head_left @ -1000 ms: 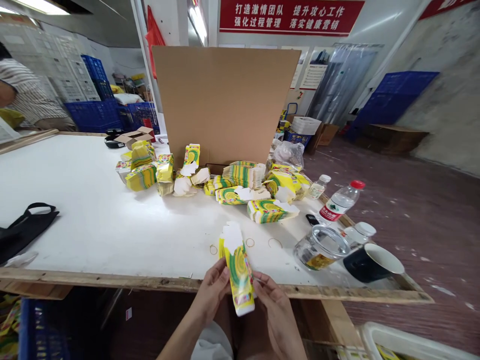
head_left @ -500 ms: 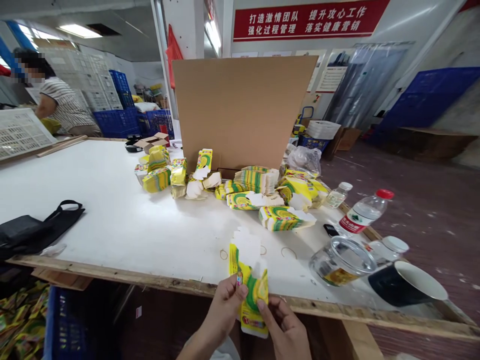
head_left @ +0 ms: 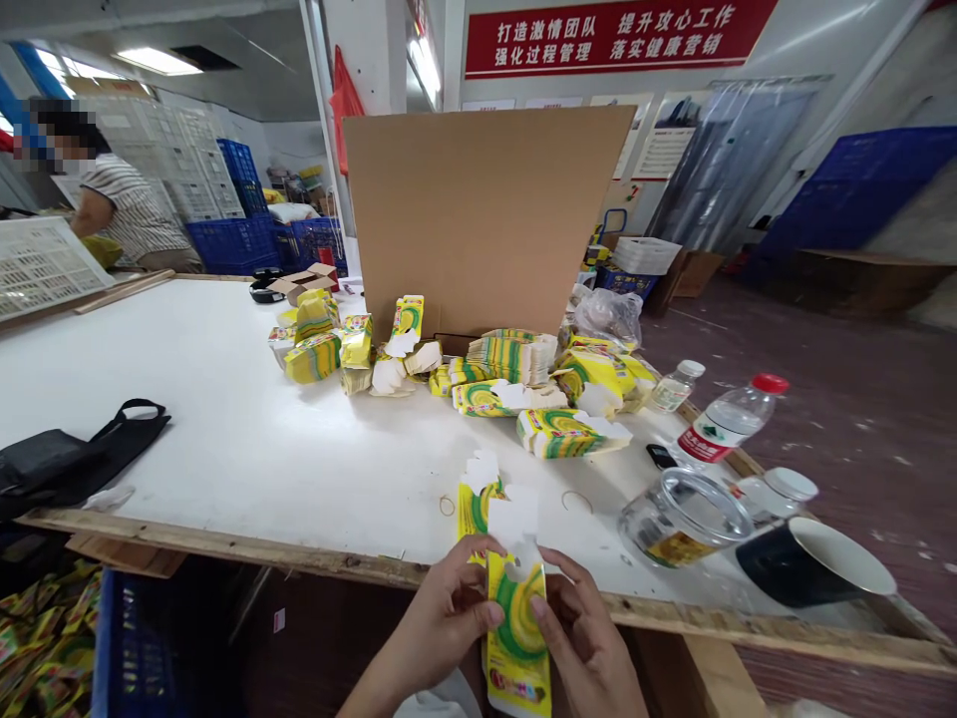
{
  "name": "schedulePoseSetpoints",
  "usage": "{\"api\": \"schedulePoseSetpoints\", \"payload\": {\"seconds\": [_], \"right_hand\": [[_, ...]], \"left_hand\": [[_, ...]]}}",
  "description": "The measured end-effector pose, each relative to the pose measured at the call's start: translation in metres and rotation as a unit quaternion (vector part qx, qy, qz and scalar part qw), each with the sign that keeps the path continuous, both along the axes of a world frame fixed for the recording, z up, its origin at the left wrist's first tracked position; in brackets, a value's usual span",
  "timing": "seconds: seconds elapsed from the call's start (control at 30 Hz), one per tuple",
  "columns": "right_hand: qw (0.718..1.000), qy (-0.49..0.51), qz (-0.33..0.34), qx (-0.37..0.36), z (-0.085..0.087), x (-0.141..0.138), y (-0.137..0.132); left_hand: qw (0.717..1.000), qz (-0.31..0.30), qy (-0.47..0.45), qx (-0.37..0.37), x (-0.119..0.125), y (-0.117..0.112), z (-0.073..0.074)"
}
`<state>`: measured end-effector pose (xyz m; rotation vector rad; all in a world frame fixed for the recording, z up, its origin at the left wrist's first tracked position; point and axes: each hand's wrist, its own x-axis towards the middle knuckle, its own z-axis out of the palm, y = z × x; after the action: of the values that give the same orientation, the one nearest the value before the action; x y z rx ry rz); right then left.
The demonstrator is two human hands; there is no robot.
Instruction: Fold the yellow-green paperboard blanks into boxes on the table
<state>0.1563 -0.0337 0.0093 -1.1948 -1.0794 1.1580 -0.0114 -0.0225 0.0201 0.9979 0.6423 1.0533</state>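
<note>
A yellow and green printed carton (head_left: 514, 623) with its white end flaps standing up is between my hands at the table's front edge. My left hand (head_left: 453, 608) grips its left side, thumb on the printed face. On the opposite side my right hand (head_left: 579, 623) pinches it, thumb in front and fingers behind. Just beyond, a similar carton (head_left: 471, 504) with white flaps lies on the table, partly hidden by the held one and my left fingers. Stacks of flat cartons (head_left: 512, 357) lie farther back, with one bundle (head_left: 564, 434) nearest on the right.
A clear jar (head_left: 684, 519), a dark mug (head_left: 811, 563) and a red-capped bottle (head_left: 729, 424) stand along the right edge. A cardboard sheet (head_left: 485, 219) rises behind the stacks. At lower left is a blue crate (head_left: 139, 638) beside many small packets. A person (head_left: 131, 199) stands far left.
The held carton has turned its broad printed face toward me, and its white flaps now stand upright. Another carton shows on the table behind it. Both hands have shifted slightly around the held carton.
</note>
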Motion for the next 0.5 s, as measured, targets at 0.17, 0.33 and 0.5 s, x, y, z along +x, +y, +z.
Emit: {"api": "schedulePoseSetpoints", "payload": {"seconds": [0.17,0.33,0.5], "right_hand": [[0.994,-0.081,0.08,0.002,0.013,0.01,0.0],[0.995,-0.089,0.03,0.023,0.014,0.014,0.004],[0.999,-0.015,-0.032,-0.013,0.014,0.016,0.006]], "left_hand": [[0.996,-0.066,-0.035,-0.037,-0.003,-0.004,-0.003],[0.994,-0.084,-0.031,-0.055,-0.002,-0.002,-0.007],[0.997,-0.016,0.074,-0.033,-0.001,0.002,-0.012]]}}
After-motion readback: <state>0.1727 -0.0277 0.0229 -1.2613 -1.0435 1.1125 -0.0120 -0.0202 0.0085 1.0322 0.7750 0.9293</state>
